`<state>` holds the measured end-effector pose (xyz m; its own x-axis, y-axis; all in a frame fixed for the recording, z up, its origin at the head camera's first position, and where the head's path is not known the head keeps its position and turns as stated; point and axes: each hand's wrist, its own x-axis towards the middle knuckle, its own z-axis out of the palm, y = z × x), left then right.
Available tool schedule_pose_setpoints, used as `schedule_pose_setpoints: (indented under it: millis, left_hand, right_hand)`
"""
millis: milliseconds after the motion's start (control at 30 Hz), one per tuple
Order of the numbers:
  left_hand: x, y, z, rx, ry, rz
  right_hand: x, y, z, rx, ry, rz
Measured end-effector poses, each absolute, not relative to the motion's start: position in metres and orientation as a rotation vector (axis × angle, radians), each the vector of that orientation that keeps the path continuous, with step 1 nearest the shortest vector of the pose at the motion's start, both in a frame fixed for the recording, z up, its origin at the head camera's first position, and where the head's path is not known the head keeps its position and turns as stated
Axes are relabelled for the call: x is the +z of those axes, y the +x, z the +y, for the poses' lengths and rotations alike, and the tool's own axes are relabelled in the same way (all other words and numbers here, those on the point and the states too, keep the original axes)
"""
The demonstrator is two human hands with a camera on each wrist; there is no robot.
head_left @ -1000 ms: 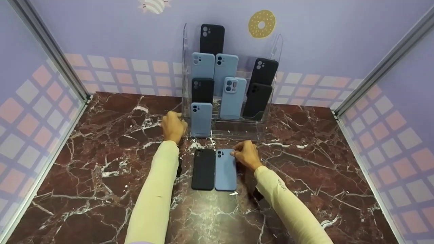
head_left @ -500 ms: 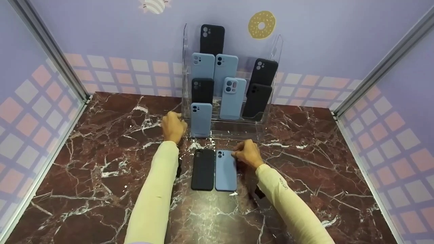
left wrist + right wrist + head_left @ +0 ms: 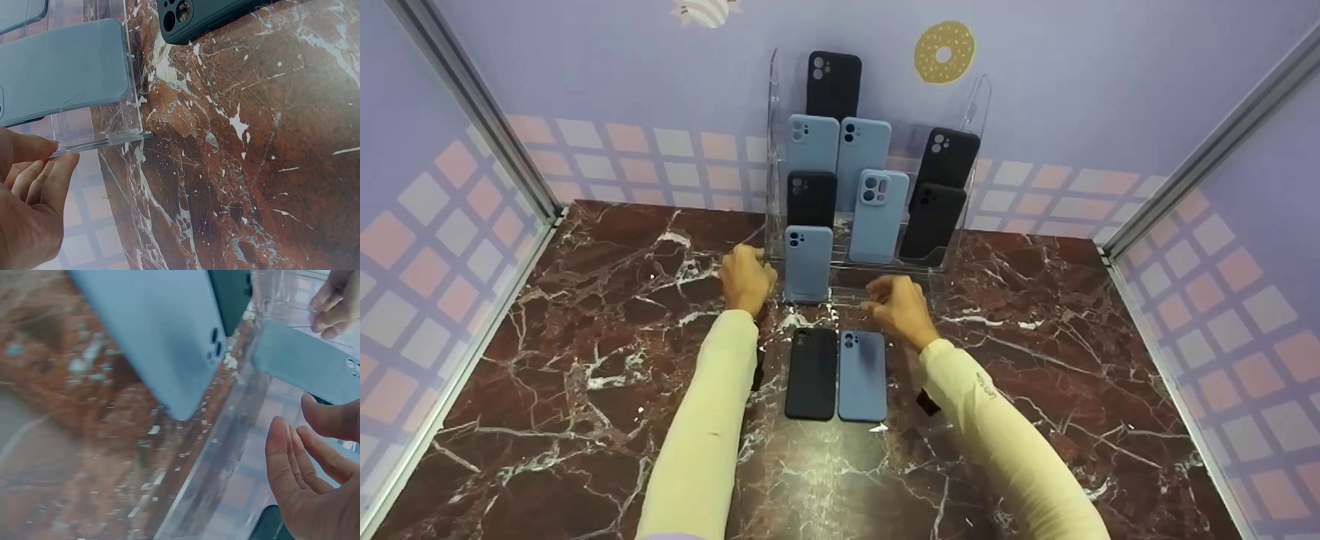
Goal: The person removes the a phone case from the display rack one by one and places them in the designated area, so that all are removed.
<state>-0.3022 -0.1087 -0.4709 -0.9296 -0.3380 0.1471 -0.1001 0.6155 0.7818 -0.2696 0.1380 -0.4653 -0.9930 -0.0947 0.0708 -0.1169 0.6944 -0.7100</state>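
My left hand [image 3: 746, 277] pinches the side edge of a clear tiered display stand [image 3: 121, 136] between thumb and fingers. My right hand [image 3: 901, 306] hangs over the stand's front right part, holding nothing; its thumb and fingers are apart in the right wrist view. A black phone case [image 3: 810, 375] and a blue phone case [image 3: 862, 376] lie side by side on the table before the stand. Another blue phone case [image 3: 808, 264] leans in the lowest tier at the left, close by my left hand.
Higher tiers hold several black and blue phone cases, among them a light blue one [image 3: 878, 217] and a black one [image 3: 932, 225]. The dark red marbled table [image 3: 607, 382] is bounded by lilac panels [image 3: 1110, 90] at the back and sides.
My right hand has left the upper right corner of the blue phone case on the table and moved forward toward the stand. My left hand stays at the stand's edge.
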Motion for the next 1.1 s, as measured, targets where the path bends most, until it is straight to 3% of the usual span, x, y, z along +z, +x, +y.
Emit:
schedule_pose_setpoints:
  millis: [433, 1100]
  left_hand:
    - [-0.470, -0.302, -0.110, -1.207, 0.363, -2.570]
    - [-0.471, -0.302, -0.108, -1.204, 0.384, -2.582]
  right_hand:
    - [-0.437, -0.293, 0.108, 1.334, 0.262, -2.698]
    - [-0.439, -0.313, 0.078, 1.287, 0.523, -2.582]
